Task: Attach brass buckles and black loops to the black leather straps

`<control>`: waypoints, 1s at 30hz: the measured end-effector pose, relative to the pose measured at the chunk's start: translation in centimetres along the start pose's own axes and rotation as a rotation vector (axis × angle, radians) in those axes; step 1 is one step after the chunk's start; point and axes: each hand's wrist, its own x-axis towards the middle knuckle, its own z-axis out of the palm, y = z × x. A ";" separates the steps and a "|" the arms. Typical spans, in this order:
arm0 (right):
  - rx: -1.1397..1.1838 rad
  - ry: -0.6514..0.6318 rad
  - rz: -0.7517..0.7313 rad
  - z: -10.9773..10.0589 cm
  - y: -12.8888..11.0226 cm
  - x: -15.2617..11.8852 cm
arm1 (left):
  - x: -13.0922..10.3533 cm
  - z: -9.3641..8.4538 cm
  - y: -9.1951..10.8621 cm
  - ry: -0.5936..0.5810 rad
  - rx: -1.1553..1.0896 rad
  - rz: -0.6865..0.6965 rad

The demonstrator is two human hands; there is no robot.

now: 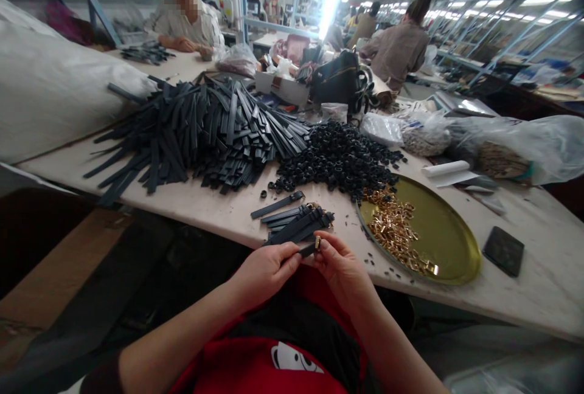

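Note:
Between my hands is a short dark strap (307,250), held at the table's front edge. My left hand (269,268) pinches the strap. My right hand (337,263) grips a small gold buckle (317,242) at the strap's end; its fingertips partly cover it. Just beyond lies a small stack of dark straps with buckles (298,222). Behind that sit a heap of small black loops (337,154) and a large pile of loose dark straps (205,129). Gold buckles (395,227) fill the left part of a round gold tray (449,230).
A black phone (504,251) lies right of the tray. Plastic-wrapped bundles (502,151) and a black bag (336,81) stand farther back. A big white sack (55,84) borders the table's left. One co-worker (187,17) sits across; another person (396,44) faces away.

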 end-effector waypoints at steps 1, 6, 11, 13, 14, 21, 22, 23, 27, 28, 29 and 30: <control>-0.038 -0.009 -0.002 -0.1 0.3 0.1 | 0.1 0.1 -0.1 0.003 -0.021 -0.007; -0.297 -0.021 -0.115 -0.5 2.3 0.1 | 0.8 1.1 -1.2 0.003 -0.328 -0.107; -0.441 -0.014 -0.177 -1.0 2.2 0.2 | 1.4 1.7 -1.8 -0.086 -0.643 -0.245; -0.359 -0.014 -0.097 -1.0 1.9 0.5 | 1.7 1.7 -1.6 -0.112 -0.673 -0.302; -0.311 -0.019 -0.057 -0.9 1.8 0.6 | 1.9 1.7 -1.4 -0.115 -0.682 -0.328; -0.573 0.059 -0.246 -1.2 1.7 0.4 | 2.4 2.3 -1.2 -0.076 -0.701 -0.419; -0.684 0.077 -0.347 -1.3 1.6 0.2 | 2.3 2.4 -1.2 -0.078 -0.698 -0.418; -0.765 0.091 -0.428 -1.3 1.5 0.0 | 2.3 2.4 -1.3 -0.079 -0.696 -0.409; -0.607 0.037 -0.288 -1.5 1.0 -0.3 | 1.8 2.4 -1.0 -0.086 -0.707 -0.334; -0.501 -0.005 -0.178 -1.5 1.0 -0.3 | 1.6 2.3 -0.8 -0.090 -0.706 -0.322; -0.405 -0.052 -0.076 -1.5 0.9 -0.4 | 1.5 2.3 -0.7 -0.093 -0.700 -0.317; -0.331 -0.098 0.000 -1.5 0.9 -0.4 | 1.3 2.3 -0.6 -0.094 -0.691 -0.317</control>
